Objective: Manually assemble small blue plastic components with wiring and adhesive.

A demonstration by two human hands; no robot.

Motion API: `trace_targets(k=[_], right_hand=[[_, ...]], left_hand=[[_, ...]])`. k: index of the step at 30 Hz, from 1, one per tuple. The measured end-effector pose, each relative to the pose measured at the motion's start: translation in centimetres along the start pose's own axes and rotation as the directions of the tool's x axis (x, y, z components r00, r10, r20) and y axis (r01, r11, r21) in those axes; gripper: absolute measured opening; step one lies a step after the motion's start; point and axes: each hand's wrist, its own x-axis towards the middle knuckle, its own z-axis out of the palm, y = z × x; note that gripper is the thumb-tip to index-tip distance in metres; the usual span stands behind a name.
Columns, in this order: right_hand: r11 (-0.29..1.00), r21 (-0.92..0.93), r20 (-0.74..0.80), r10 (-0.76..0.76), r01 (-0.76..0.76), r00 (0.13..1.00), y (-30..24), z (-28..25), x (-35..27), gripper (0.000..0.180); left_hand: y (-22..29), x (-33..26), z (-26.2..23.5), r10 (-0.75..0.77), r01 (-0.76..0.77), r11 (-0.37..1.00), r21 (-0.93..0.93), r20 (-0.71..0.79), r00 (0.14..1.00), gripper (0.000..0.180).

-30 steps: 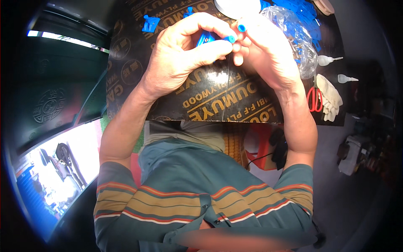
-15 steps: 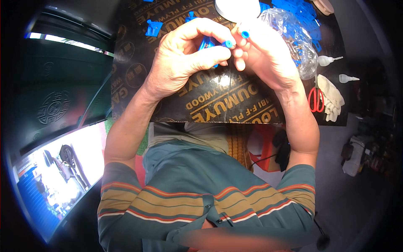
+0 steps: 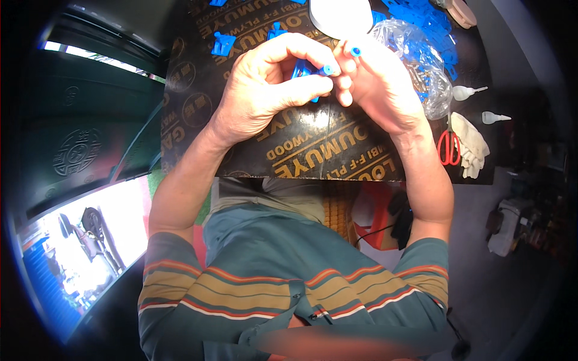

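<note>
We hold a small blue plastic part (image 3: 306,72) up between both hands, just above the dark printed worktop (image 3: 313,144). Our left hand (image 3: 265,90) is curled closed around it, thumb pressed along its lower side and fingers arched over the top, so most of the part is hidden; only a blue tip peeks out near the thumb. Our right hand (image 3: 379,84) meets it from the other side, fingers bent and pinching a second blue bit (image 3: 355,52) at the fingertips. The two hands touch at the fingertips.

On the worktop beyond the left hand lie two loose blue parts (image 3: 223,43), well apart from our grip. Just beside the right hand sits a clear plastic bag (image 3: 421,66) with more blue pieces inside, and past it a heap of blue parts (image 3: 421,18). A white round dish (image 3: 340,15) stands at the far edge, near our fingertips. To the right lie red-handled scissors (image 3: 448,147), a pale glove (image 3: 472,144) touching them, and two small white nozzles (image 3: 466,92) further along. Our striped sleeves fill the lower part of the view.
</note>
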Motion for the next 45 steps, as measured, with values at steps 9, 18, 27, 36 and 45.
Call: trace_targets(k=[9, 18, 27, 36, 45], right_hand=[[1.000, 0.007, -0.001, 0.005, -0.005, 1.000, 0.1, 0.1, 0.0, 0.033], [1.000, 0.009, 0.009, -0.003, 0.002, 1.000, 0.1, 0.1, -0.1, 0.032], [1.000, -0.021, -0.007, 0.002, -0.002, 1.000, -0.1, 0.2, -0.2, 0.029], [0.998, -0.063, -0.039, -0.018, 0.015, 0.999, -0.2, 0.5, -0.2, 0.028], [0.963, -0.265, -0.060, -0.075, 0.056, 0.995, -0.7, 1.3, -0.2, 0.026]], left_hand=[[-0.4, 0.1, 0.0, 0.057, -0.056, 0.995, -0.077, 0.009, 0.998, 0.020], [-0.4, 0.2, -0.1, 0.092, -0.091, 0.995, -0.037, 0.033, 0.995, 0.021], [-0.3, 0.3, 0.0, 0.105, -0.102, 0.994, -0.050, 0.050, 0.993, 0.021], [-0.4, 0.2, -0.1, 0.097, -0.095, 0.994, -0.050, 0.038, 0.995, 0.021], [-0.1, 0.1, 0.3, -0.032, 0.029, 0.991, -0.134, -0.017, 0.999, 0.019]])
